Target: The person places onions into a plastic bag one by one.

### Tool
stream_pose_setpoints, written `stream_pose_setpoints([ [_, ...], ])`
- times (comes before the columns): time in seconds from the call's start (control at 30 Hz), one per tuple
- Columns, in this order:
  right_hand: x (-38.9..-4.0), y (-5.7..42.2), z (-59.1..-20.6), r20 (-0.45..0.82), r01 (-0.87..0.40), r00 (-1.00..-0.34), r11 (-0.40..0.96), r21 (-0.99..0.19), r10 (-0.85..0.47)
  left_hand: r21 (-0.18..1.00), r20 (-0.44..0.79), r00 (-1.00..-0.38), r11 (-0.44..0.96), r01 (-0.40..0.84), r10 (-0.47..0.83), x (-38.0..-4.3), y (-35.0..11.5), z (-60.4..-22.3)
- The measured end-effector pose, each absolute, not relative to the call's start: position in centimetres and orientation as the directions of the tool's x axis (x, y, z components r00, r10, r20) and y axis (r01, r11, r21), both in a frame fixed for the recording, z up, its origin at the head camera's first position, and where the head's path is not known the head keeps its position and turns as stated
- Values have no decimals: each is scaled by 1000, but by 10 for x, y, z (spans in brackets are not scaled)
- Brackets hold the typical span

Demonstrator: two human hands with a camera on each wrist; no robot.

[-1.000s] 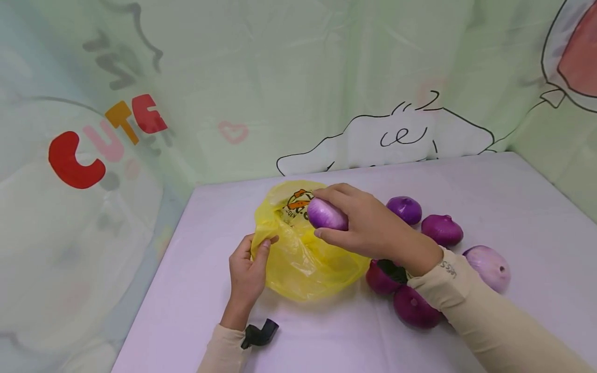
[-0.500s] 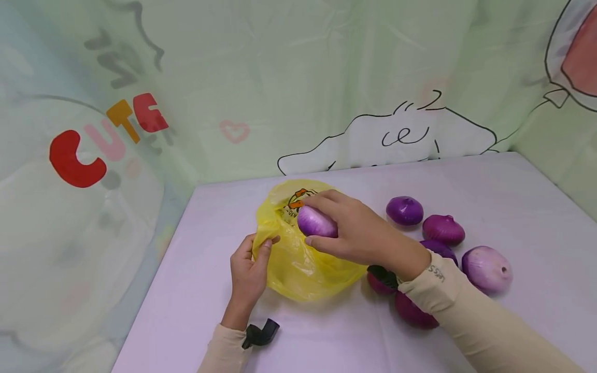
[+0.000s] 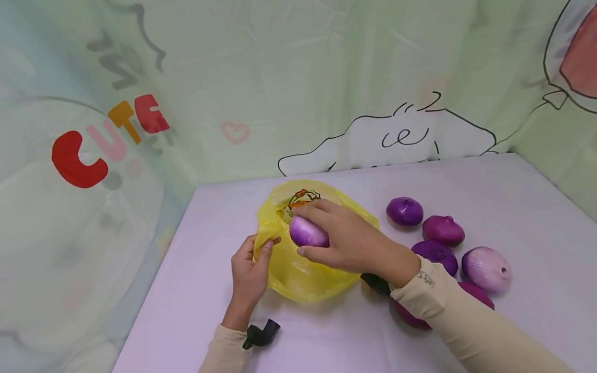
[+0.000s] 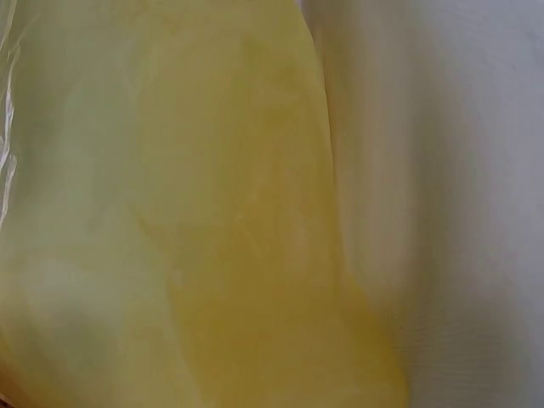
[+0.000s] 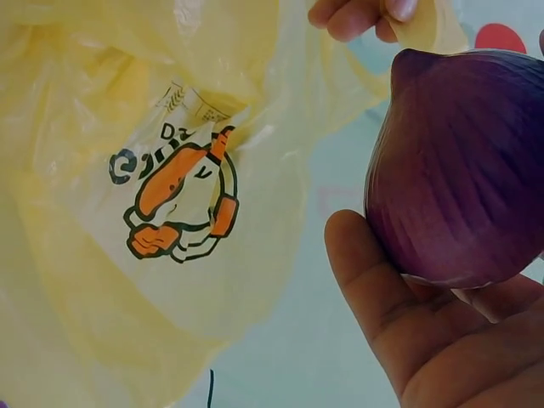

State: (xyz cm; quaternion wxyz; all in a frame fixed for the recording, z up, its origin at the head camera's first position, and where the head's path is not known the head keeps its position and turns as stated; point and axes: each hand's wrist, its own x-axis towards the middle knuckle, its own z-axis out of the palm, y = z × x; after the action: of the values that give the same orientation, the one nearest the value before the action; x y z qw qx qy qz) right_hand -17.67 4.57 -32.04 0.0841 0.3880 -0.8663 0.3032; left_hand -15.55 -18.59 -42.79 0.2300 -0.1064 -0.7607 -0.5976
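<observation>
A purple-and-white onion (image 3: 308, 231) is gripped in my right hand (image 3: 347, 238), held over the mouth of a yellow plastic bag (image 3: 303, 282). In the right wrist view the onion (image 5: 463, 170) looks dark purple, with the thumb and fingers around it. My left hand (image 3: 252, 269) pinches the bag's left rim between thumb and fingers. The bag's printed cartoon (image 5: 183, 195) shows on its inner far side. Yellow plastic (image 4: 212, 204) fills much of the left wrist view, where the left hand is hidden.
Several onions lie to the right: a purple one (image 3: 404, 211), a magenta one (image 3: 443, 230), a dark purple one (image 3: 436, 255) and a pale one (image 3: 487, 269). Others are partly hidden under the right forearm. Black wrist mounts (image 3: 262, 334) sit at the wrists. A printed curtain (image 3: 298, 93) hangs behind the table.
My right hand has moved left and slightly down with the onion, further over the bag's opening. More onions show behind the forearm. The left hand stays in place on the rim.
</observation>
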Motion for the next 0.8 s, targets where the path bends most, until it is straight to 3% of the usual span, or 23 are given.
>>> stream_pose_setpoints([
  [0.8,-170,30,-337,284,-721,-672,516,-464,-684,854,499,-861,230,467,-102,-155,-184,-427],
])
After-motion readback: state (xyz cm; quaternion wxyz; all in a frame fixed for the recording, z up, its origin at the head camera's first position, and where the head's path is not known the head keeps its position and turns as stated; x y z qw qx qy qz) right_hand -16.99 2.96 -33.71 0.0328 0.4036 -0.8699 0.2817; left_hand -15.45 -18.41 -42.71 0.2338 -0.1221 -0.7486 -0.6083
